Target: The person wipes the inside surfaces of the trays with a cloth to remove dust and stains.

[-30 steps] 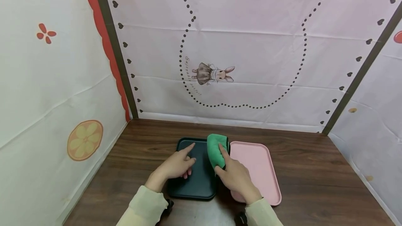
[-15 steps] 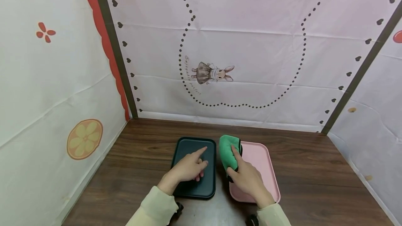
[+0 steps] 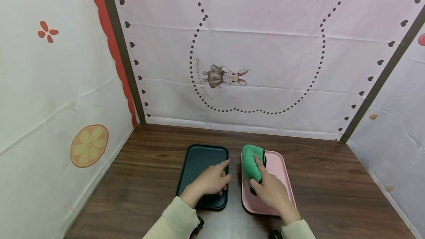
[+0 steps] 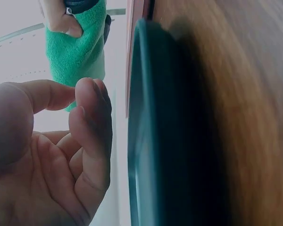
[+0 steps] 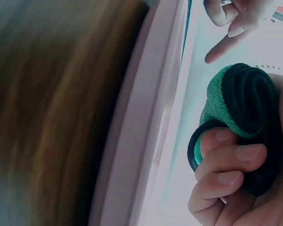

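Note:
My right hand (image 3: 273,191) grips a rolled green towel (image 3: 251,163) with black edging, over the left part of the pink tray (image 3: 278,167). In the right wrist view, several fingers curl round the end of the towel (image 5: 218,99), where its dark spiral layers show. My left hand (image 3: 210,180) holds nothing and overlaps the right side of the dark green tray (image 3: 200,158). Its index finger points toward the towel while the other fingers are loosely bent. In the left wrist view, the left hand (image 4: 52,174) is beside the dark tray's rim (image 4: 146,117).
Both trays lie side by side on a brown wooden table (image 3: 159,158), a narrow strip of wood between them. Behind stands a pale printed cloth wall (image 3: 265,65), with a cloth wall on the left (image 3: 49,91) and another on the right (image 3: 398,113).
My right hand has carried the towel rightward from the dark tray's right edge to over the pink tray. My left hand has moved right across the dark tray.

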A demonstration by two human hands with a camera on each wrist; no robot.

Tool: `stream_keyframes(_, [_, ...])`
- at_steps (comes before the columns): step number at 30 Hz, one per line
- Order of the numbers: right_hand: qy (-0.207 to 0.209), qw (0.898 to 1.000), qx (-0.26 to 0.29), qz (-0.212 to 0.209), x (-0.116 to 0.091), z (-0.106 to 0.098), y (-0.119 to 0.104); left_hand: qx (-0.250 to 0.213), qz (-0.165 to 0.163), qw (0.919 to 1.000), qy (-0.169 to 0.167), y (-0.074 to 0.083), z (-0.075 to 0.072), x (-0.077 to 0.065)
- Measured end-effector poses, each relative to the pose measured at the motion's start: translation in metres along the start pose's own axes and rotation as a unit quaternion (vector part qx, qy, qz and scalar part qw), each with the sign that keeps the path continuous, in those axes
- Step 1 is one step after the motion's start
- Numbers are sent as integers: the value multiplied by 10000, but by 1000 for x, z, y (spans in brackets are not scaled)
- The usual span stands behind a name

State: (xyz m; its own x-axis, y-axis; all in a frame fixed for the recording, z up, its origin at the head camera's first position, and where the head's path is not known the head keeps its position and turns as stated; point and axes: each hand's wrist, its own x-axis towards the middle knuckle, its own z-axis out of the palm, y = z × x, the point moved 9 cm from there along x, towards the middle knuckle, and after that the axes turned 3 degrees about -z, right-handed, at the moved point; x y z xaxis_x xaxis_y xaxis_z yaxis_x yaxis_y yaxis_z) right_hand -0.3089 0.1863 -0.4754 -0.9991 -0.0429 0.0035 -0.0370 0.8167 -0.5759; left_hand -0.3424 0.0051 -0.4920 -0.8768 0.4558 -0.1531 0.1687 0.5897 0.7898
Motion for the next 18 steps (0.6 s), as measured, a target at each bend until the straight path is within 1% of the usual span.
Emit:
stream_keyframes(5, [39,10000,-30,17,-1,-6,9,75,63,9999,-20,6,11,6])
stream_keyframes(10, [0,9996,-246,101,-2,-9,21,26,107,9999,-23,12,21,10])
stream_keyframes(12, [-2,9992,-375,140,-3,-11,26,-28,66,10000,-40,13,25,12])
stream_keyframes(18, [-50,9984,-513,230,-5,-13,36,-104,-86,9999,8,18,34,14])
